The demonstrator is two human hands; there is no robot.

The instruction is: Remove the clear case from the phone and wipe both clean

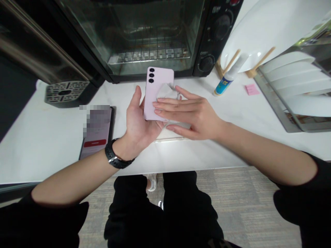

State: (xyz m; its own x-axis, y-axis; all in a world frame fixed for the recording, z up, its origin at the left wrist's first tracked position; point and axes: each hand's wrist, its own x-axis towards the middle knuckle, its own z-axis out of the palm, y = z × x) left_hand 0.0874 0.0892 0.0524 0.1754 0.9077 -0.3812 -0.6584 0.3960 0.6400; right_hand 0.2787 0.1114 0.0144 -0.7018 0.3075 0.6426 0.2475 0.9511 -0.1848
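Observation:
A pale pink phone (pixel 152 100) lies back side up on my left hand (pixel 141 125), its three black camera lenses at the upper left corner. The left thumb stands off to the side, and the fingers pass behind the phone, largely hidden. My right hand (pixel 191 115) presses a crumpled white tissue (pixel 165 91) against the phone's back, fingers stretched over it. Below the hands, a flat whitish item (pixel 178 128) rests on the counter, partly covered; I cannot make out what it is.
Left of my hands, a second phone (pixel 97 132) lies screen up on the white counter (pixel 54 137). A toaster oven (pixel 152 38) stands behind. To the right are a spray bottle (pixel 224 82), a pink sticky note (pixel 252 89) and a dish rack (pixel 281 113) holding white plates.

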